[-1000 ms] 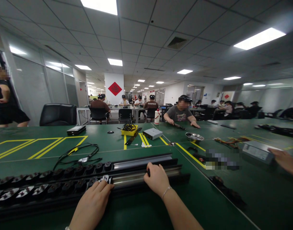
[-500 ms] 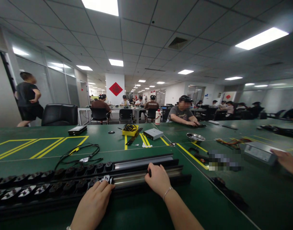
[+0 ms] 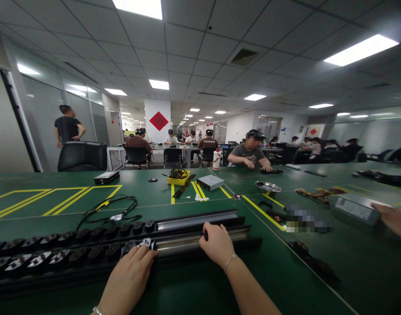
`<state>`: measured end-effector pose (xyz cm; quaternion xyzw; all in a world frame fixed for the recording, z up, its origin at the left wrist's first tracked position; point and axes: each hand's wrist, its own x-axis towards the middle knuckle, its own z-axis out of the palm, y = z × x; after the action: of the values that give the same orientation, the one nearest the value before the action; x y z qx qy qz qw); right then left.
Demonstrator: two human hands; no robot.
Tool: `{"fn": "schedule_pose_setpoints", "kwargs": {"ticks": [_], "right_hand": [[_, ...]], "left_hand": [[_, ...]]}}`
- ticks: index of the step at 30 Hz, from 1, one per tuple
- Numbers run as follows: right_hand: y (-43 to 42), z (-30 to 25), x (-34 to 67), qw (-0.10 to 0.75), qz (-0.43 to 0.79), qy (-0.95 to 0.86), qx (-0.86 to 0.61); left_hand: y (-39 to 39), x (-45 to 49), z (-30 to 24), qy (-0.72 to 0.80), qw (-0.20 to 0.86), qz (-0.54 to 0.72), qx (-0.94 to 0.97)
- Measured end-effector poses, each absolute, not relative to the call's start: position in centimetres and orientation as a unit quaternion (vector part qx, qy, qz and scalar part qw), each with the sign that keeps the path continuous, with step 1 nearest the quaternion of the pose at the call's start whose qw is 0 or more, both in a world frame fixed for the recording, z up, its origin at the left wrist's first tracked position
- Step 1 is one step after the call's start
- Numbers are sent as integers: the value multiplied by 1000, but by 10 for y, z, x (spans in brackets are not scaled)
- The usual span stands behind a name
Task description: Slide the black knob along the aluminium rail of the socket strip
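Note:
Two long black rails [image 3: 174, 236] with rows of black socket modules and bare silver sections lie across the green table in front of me. My left hand [image 3: 128, 275] rests on the near rail beside a socket module [image 3: 143, 243], fingers curled against it. My right hand [image 3: 217, 245] grips the silver part of the near rail, fingers wrapped over its far side; a thin bracelet circles the wrist.
The green table [image 3: 193, 288] has yellow tape lines. On it: a black cable [image 3: 111, 210], a yellow tray [image 3: 178, 178], a grey box [image 3: 210, 182], a metal bowl [image 3: 267, 188]. Another person's hand [image 3: 392, 218] touches a grey box [image 3: 356, 208] at right. A seated person [image 3: 251, 154] works opposite.
My hands stay in place on the rail. A person in black at the far left has walked rightward along the glass wall. The seated person opposite has drawn both hands together.

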<state>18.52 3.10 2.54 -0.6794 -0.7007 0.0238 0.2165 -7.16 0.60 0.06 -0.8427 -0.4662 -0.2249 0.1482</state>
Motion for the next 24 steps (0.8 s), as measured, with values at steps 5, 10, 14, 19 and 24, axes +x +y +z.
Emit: {"fn": "schedule_pose_setpoints", "kwargs": {"ticks": [5, 10, 14, 19, 24], "right_hand": [[32, 24, 186, 222, 20, -703, -675], [33, 22, 187, 226, 19, -710, -667], [32, 23, 188, 230, 19, -713, -662], [31, 24, 187, 227, 20, -713, -663], [30, 26, 187, 225, 12, -715, -661]], "left_hand": [[6, -71, 4, -466, 147, -220, -844], [6, -71, 3, -473, 149, -217, -841], [6, -72, 2, -467, 159, -225, -840], [4, -71, 4, -462, 163, -235, -840], [4, -70, 5, -466, 156, -235, -839]]}}
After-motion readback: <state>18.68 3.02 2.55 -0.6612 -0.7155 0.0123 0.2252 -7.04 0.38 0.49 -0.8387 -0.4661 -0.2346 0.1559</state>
